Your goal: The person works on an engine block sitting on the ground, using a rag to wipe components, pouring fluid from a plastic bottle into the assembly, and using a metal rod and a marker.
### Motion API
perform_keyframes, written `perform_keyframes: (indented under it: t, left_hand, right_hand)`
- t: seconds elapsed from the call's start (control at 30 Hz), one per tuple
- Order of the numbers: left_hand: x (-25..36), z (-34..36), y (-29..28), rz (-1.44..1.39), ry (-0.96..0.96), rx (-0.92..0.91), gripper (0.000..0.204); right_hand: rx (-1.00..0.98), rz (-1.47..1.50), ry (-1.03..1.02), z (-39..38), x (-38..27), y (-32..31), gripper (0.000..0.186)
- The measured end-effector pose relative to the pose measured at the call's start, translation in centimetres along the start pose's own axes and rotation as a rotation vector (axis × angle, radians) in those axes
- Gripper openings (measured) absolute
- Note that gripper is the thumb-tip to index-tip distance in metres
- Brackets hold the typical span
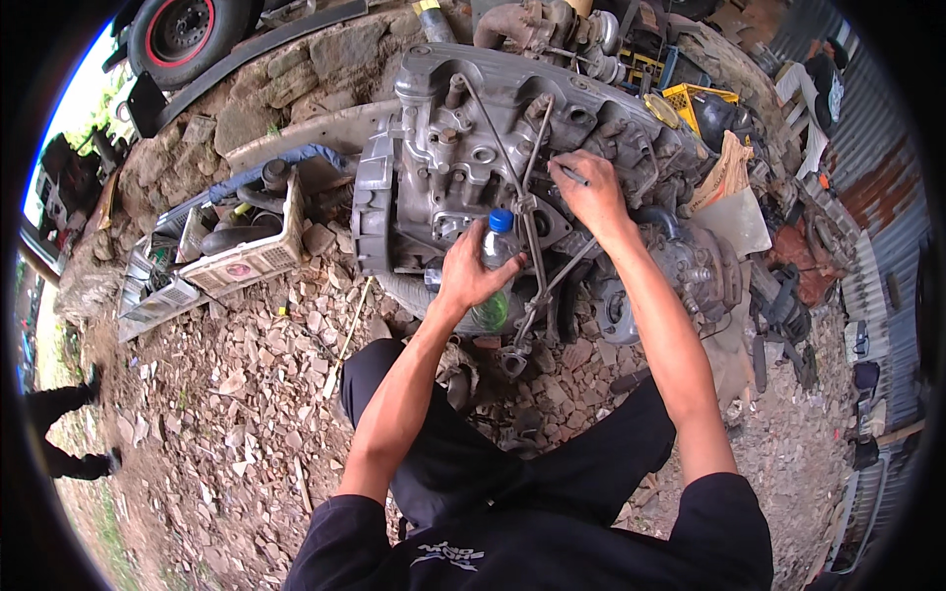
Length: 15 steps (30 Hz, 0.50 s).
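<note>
A large grey metal engine block [419, 177] stands in front of me, bolts and openings across its face. My left hand [467, 271] is wrapped round a clear plastic bottle [491, 311] with a blue cap and green liquid, upright against the engine's near side. Over the engine's upper right part, my right hand [595, 199] pinches a short, thin grey rod-like piece [574, 176]; its exact kind does not show. Between my hands, a metal pipe linkage [529, 231] runs down the engine's face.
A white plastic crate [246, 261] of parts sits left of the engine, below a stone wall [345, 57]. A turbocharger [522, 25] lies behind, a yellow crate [702, 98] at back right. Another person's legs [69, 433] are far left. Broken stones [246, 394] cover the ground.
</note>
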<state>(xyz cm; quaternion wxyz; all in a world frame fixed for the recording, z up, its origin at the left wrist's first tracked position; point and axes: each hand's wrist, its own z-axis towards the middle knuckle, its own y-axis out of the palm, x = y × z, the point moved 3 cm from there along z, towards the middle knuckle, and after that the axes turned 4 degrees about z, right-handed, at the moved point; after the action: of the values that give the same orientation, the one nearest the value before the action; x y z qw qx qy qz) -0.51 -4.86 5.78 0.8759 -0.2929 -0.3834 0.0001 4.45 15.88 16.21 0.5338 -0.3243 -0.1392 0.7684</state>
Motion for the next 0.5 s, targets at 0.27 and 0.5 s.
perform_keyframes:
  t: [0.27, 0.5]
  left_hand:
    - [0.1, 0.0, 0.5, 0.020, -0.002, -0.007, 0.069]
    - [1.1, 0.0, 0.4, -0.025, 0.014, 0.009, 0.070]
  right_hand:
    - [-0.138, -0.160, -0.165, -0.7, -0.1, 0.1, 0.013]
    - [-0.140, -0.020, -0.129, 0.3, 0.5, -0.2, 0.014]
